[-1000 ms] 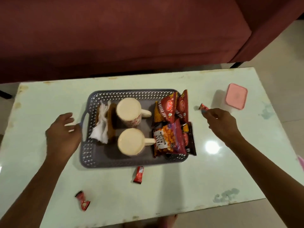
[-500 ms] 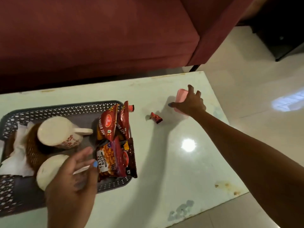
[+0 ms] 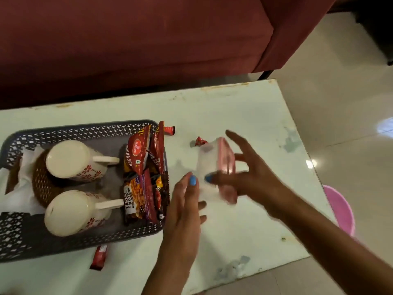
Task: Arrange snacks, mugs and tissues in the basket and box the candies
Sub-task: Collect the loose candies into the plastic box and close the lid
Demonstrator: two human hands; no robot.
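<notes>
Basket [image 3: 89,128] with mugs [image 3: 74,160], snacks [image 3: 144,173], tissues [image 3: 19,188]

This is a home living room: a dark red upholstered sofa [image 3: 131,43] on a black leg fills the far side, and just in front of it stands a low pale green glass-topped bench [image 3: 244,116] with worn, chipped edges. The floor [image 3: 350,124] is glossy cream tile that mirrors the room's light, and a pink plastic tub [image 3: 342,207] sits on it beside the bench. On the bench a grey perforated plastic basket [image 3: 85,127] holds two cream ceramic mugs with red flower prints [image 3: 74,160], white tissues [image 3: 12,188] and red snack packets [image 3: 138,154], ordinary household fare.
</notes>
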